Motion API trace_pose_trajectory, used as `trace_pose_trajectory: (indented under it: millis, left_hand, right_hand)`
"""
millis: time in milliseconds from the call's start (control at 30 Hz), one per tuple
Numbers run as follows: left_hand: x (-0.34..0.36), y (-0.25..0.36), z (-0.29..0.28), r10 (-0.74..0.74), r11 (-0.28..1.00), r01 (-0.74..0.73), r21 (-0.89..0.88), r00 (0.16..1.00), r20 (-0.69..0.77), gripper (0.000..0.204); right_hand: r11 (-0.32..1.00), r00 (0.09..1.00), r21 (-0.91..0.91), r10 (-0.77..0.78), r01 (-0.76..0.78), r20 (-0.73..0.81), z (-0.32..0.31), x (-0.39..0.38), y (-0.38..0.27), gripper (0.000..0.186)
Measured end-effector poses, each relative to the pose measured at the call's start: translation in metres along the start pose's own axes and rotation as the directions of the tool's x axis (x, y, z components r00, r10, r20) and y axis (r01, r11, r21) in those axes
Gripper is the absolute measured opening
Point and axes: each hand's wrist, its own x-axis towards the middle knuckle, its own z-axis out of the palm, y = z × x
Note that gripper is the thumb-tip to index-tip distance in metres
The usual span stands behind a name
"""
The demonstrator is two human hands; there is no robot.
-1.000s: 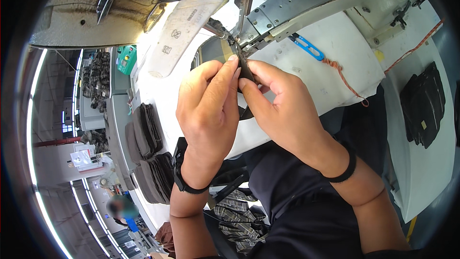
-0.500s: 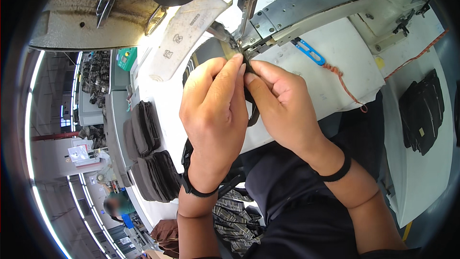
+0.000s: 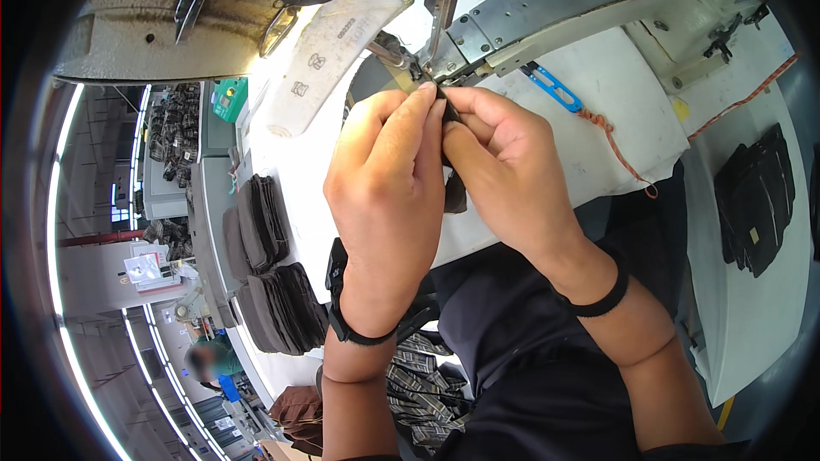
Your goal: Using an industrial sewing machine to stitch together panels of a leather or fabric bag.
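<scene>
A dark strip of fabric (image 3: pixel 455 194) hangs between my two hands, its upper end at the needle area of a sewing machine (image 3: pixel 512 26). My left hand (image 3: pixel 382 162) is closed, its thumb and fingertips pinching the fabric just below the machine's foot (image 3: pixel 416 68). From the other side my right hand (image 3: pixel 504 166) pinches the same piece between thumb and forefinger. The fingertips of both hands nearly touch. Most of the fabric is hidden behind the fingers, so its full shape does not show.
Blue thread snips (image 3: pixel 553 88) on an orange cord lie right of my hands. Folded dark cloth is stacked (image 3: pixel 282 307) at left; more dark pieces (image 3: pixel 756 201) lie far right. Plaid cloth (image 3: pixel 423 388) is below. A person (image 3: pixel 213 360) sits far left.
Both hands have shifted slightly forward with the fabric, nearer the machine's foot. My right fingers have straightened a little along the strip. Both pinches stay closed.
</scene>
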Motion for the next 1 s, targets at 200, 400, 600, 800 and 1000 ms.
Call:
trace_pose_trajectory:
  millis: [200, 400, 600, 800, 1000]
  left_hand:
    - [-0.031, -0.005, 0.006, 0.051, 0.998, -0.054, -0.045, 0.996, -0.072, 0.03]
    - [-0.035, -0.014, 0.007, 0.16, 0.986, -0.165, -0.026, 0.977, -0.138, 0.033]
    - [-0.035, -0.017, 0.005, 0.201, 0.978, -0.207, -0.033, 0.971, -0.131, 0.033]
    - [-0.033, -0.017, 0.003, 0.247, 0.969, -0.248, 0.005, 0.96, -0.13, 0.028]
    - [-0.03, -0.034, 0.005, 0.348, 0.937, -0.348, 0.023, 0.932, -0.104, 0.018]
  right_hand:
    - [0.808, 0.904, -0.46, -0.426, 0.368, -0.026, -0.012, -0.006, 0.022, 0.029]
    - [0.899, 0.962, -0.35, -0.274, 0.263, 0.018, -0.021, -0.014, 0.008, 0.03]
    - [0.955, 0.974, -0.198, -0.227, 0.22, -0.015, -0.018, -0.017, 0.005, 0.027]
    - [0.965, 0.984, -0.208, -0.172, 0.16, -0.041, -0.018, -0.022, 0.002, 0.027]
    - [0.976, 0.988, -0.176, -0.143, 0.131, -0.055, -0.018, -0.023, 0.008, 0.026]
